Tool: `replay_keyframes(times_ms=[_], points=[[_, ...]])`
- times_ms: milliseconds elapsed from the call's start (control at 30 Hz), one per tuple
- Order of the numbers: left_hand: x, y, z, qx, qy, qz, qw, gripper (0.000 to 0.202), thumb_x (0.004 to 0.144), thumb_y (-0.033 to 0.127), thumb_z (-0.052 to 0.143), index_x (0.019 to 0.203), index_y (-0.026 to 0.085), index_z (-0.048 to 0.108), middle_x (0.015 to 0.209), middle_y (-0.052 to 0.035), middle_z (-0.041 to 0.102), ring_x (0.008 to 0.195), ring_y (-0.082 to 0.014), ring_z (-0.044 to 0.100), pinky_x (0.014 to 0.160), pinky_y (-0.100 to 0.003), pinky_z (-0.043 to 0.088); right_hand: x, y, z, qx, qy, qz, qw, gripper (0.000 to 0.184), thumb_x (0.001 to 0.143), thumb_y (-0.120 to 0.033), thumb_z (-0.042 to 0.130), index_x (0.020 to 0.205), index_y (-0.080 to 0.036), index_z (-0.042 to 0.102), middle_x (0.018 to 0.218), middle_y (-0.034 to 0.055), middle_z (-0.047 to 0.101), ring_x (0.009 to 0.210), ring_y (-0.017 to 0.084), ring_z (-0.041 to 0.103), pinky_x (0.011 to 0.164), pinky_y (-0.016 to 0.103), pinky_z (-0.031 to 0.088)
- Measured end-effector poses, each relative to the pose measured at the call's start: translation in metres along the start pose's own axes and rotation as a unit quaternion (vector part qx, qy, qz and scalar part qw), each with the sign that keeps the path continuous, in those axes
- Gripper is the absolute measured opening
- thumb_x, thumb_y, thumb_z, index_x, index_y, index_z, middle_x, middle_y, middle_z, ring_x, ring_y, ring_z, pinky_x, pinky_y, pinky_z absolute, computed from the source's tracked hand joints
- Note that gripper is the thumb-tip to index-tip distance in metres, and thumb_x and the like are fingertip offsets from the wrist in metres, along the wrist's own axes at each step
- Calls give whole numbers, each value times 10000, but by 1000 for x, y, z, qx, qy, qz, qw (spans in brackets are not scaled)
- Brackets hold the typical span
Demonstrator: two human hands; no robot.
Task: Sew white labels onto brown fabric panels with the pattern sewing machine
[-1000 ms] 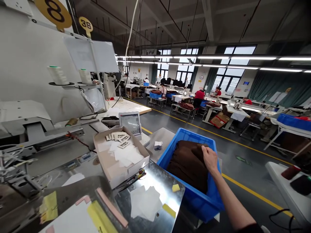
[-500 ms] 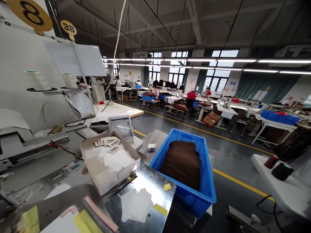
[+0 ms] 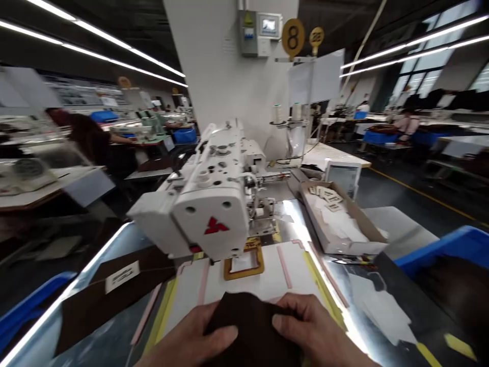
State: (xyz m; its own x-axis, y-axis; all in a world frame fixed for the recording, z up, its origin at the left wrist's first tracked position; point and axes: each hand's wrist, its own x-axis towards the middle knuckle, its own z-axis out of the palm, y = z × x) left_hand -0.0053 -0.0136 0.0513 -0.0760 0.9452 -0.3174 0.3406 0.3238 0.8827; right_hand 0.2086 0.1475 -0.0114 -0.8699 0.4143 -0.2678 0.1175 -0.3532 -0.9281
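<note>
A dark brown piece of fabric [image 3: 254,326] is gripped between both hands at the bottom centre, over the white plate [image 3: 273,260] of a sewing machine. My left hand [image 3: 194,334] pinches its left side, thumb on top. On its right side, my right hand [image 3: 311,326] is closed the same way. Just beyond the fabric sits a yellow-brown frame [image 3: 244,263] beneath the white sewing machine head [image 3: 208,209]. Left of the plate lies another brown fabric piece [image 3: 87,300] with a white printed label [image 3: 122,276] on it.
To the right stands a cardboard box [image 3: 344,219] of labels and white sheets, with a small screen [image 3: 342,176] behind it. Loose white sheets [image 3: 378,306] lie nearer. Blue bins [image 3: 446,250] flank the station. Another person [image 3: 89,137] works at the far left.
My view has swung left from the blue bin of brown fabric to the sewing machine. Both hands have come into view, holding a brown fabric piece.
</note>
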Motion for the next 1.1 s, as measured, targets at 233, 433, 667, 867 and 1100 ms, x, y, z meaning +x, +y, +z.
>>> replay_keyframes(times_ms=[233,433,667,867,1100], points=[[6,-32,-8,-66,156,-135,976,525,851,638,655,1150,207,637,1003,-57,697,975,-298,683,790,-349,575,26,-27,-8,-461,68,-6,885,281,982,-334,535,724,-224,518,672,-19,562,612,144,511,560,270,331],[11,-51,-19,-82,169,-165,968,620,849,574,645,1333,233,460,885,-2,622,553,-181,609,456,-262,468,58,-36,-14,-519,78,-1,851,232,948,-259,546,719,-229,516,694,2,632,617,161,526,578,285,305],[31,-44,-26,30,171,-177,969,452,885,570,473,1185,235,520,825,10,590,421,-149,531,352,-248,391,82,-48,-20,-536,86,-17,840,175,934,-229,552,793,-224,655,751,27,704,716,198,666,617,270,378],[46,-47,-46,168,205,-120,957,483,959,524,502,610,221,363,536,22,420,494,-164,541,473,-256,304,88,-51,-19,-557,111,-19,823,211,976,-241,534,798,-229,648,714,16,700,612,184,657,533,261,357],[50,-47,-47,297,254,-86,917,390,1035,424,450,714,226,547,641,-36,599,671,-261,644,572,-302,369,102,-50,-25,-600,175,-45,780,168,1037,-267,499,999,-216,655,770,28,717,659,231,683,560,299,404]])
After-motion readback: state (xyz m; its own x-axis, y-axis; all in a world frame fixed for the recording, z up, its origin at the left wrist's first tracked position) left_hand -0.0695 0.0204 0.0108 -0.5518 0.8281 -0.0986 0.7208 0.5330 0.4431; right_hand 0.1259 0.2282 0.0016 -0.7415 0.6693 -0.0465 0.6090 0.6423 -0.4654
